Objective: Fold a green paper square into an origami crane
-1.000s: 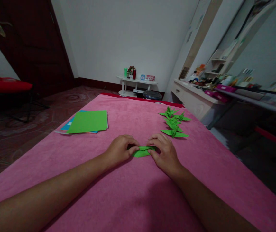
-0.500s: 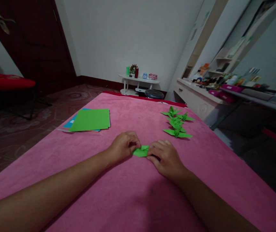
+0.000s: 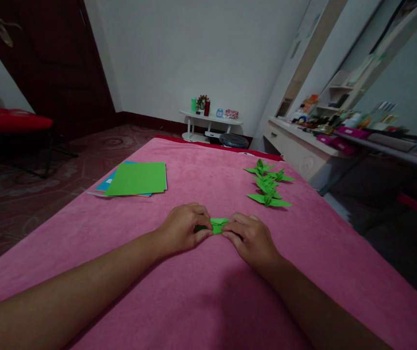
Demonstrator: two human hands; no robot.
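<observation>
Fingers (image 3: 204,235) of left hand (image 3: 182,226) and right hand (image 3: 252,239) pinch green paper (image 3: 217,225), long axis crosswise.

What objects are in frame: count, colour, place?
folded paper: 1, green, between hands
paper figures: at least 4, green, right
paper stack: 1, green over blue, left
cloth: 1, pink, beneath hands
low stand: 1, white, far wall
small items: at least 5, mixed, on stand
round object: 1, dark, by stand
dresser: 1, whitish, right
clutter: uncountable, mixed, on dresser
door: 1, dark red, back left
chair-like piece: 1, red top, far left
left hand: 1, bare, folded paper's left
right hand: 1, bare, folded paper's right
</observation>
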